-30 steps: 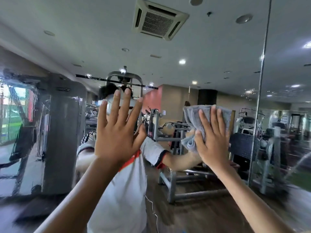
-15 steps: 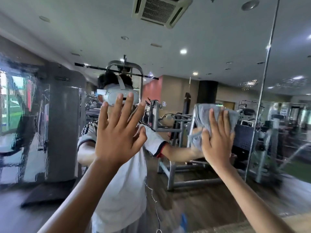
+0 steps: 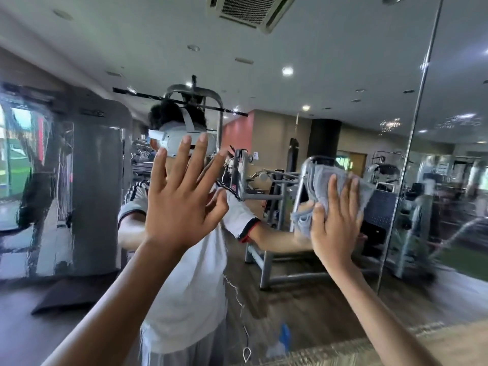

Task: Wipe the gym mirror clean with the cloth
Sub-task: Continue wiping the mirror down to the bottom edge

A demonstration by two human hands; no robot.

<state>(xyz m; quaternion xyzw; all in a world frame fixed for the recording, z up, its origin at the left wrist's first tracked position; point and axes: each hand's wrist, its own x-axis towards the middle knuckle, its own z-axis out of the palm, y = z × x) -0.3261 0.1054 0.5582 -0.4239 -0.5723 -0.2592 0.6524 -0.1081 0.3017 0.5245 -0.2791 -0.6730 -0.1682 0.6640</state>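
The gym mirror [image 3: 330,75] fills the whole view and reflects the gym and a person in a white shirt wearing a headset. My right hand [image 3: 336,217] lies flat with straight fingers, pressing a grey cloth [image 3: 319,180] against the glass at right of centre. The cloth bunches out above and to the left of the fingers. My left hand [image 3: 182,194] is spread flat against the mirror at centre, fingers straight and holding nothing. Wet streaks blur the glass at the far left.
A vertical seam [image 3: 406,154] between mirror panels runs down just right of the cloth. A blue-topped spray bottle [image 3: 282,339] shows low in the reflection. Weight machines are reflected behind. The mirror's lower edge meets a pale ledge [image 3: 435,336] at bottom right.
My right hand has slid the cloth a little to the right and downward on the glass. The view has tilted down. My left hand stays pressed in place.
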